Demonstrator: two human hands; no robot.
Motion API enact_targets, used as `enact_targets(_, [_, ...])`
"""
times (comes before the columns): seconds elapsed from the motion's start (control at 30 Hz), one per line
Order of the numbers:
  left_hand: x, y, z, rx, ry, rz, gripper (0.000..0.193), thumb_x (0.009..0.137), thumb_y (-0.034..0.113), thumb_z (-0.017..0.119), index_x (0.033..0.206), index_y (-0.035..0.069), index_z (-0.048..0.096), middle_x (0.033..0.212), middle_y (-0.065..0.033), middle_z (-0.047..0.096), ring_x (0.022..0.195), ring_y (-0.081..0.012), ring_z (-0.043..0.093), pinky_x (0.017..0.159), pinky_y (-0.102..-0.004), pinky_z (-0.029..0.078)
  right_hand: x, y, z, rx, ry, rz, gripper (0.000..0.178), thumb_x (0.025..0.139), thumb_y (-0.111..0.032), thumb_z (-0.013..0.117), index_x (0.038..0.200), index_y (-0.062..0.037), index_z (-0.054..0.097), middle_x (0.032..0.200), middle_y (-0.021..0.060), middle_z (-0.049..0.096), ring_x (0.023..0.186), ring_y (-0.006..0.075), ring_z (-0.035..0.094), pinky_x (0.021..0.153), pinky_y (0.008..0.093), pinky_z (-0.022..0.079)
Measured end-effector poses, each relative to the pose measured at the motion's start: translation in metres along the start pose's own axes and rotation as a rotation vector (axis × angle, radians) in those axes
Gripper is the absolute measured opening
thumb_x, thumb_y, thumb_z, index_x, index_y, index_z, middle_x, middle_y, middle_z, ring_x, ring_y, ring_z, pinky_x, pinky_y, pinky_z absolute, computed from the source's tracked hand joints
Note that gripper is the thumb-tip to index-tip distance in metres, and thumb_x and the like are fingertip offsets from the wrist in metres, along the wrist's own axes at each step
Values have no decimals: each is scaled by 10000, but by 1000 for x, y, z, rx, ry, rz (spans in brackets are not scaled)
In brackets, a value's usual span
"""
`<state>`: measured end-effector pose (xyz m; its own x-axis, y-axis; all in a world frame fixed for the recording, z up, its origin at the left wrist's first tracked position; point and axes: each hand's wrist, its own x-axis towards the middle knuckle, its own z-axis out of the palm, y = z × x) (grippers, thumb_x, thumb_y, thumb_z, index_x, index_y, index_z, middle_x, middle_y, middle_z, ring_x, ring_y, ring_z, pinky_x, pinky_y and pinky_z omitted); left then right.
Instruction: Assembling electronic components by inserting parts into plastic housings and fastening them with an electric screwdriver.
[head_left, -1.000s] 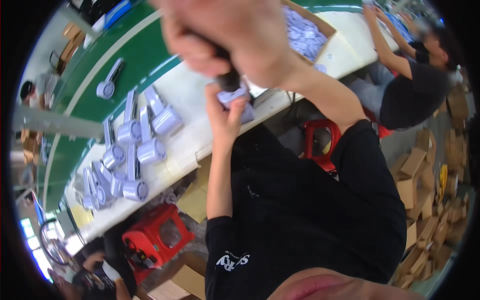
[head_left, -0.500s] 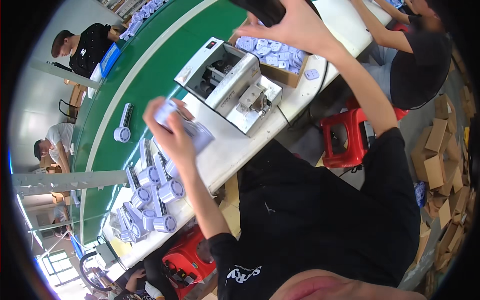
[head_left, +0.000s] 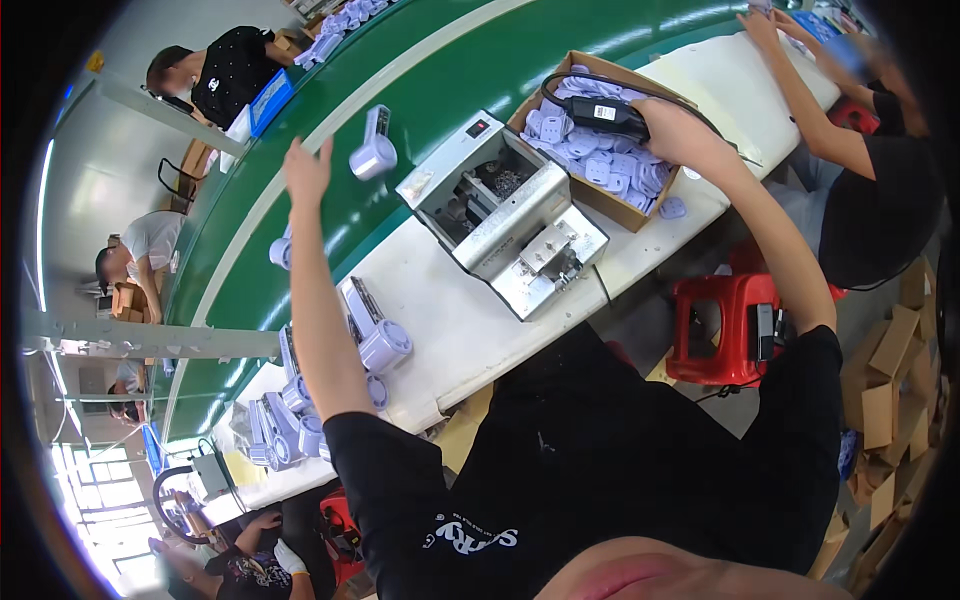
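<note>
My left hand [head_left: 307, 172] reaches out over the green conveyor belt, fingers apart and holding nothing. Just right of it, a pale lilac housing with a round cup end and a long arm [head_left: 373, 150] rests on the belt. A second such housing [head_left: 281, 250] is partly hidden by my left forearm. My right hand [head_left: 682, 132] is closed round a black corded electric screwdriver [head_left: 606, 115], held over a cardboard box [head_left: 588, 200] of small lilac plates [head_left: 600, 160]. Between my hands stands a silver, open-topped screw feeder [head_left: 510, 215].
Several more housings [head_left: 383, 345] stand on the white bench [head_left: 450, 345] by my left arm. One loose plate [head_left: 673, 208] lies beside the box. A red stool [head_left: 700, 325] is to the right, near a co-worker [head_left: 870, 190]. Other people sit across the belt.
My left hand has let go of the lilac housing and moved out over the belt, where another housing now lies. My right hand has lowered with the screwdriver to the box. The view has shifted.
</note>
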<state>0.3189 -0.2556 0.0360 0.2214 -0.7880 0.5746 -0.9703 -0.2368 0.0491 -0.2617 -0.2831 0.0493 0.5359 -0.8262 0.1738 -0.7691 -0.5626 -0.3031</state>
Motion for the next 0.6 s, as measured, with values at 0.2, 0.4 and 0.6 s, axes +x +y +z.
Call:
enact_targets(0.2, [-77,-104,-22,385,-577,-332,758,825,605,596,1294,18,489,1108,-213,659,1072,-381,611,934,-487,453,-4,-19,-29,221,37,137,451,730,-59,678,1169,1,595,1005,221,657,951,369,630,834,386,495])
enact_targets(0.4, [-76,-81,-79,-90,-341,-232,715,706,464,781,1243,88,495,995,-174,687,931,-319,666,779,-425,510,-4,-39,-47,280,297,82,391,748,-233,761,1042,4,660,875,145,675,765,280,630,761,332,492])
enact_targets(0.6, [-90,26,-185,-621,-134,-144,679,778,441,764,1217,4,488,914,-72,619,799,-156,595,709,-299,495,-25,-92,-80,512,410,-164,291,806,-273,763,979,-48,701,820,64,687,734,123,609,745,270,477])
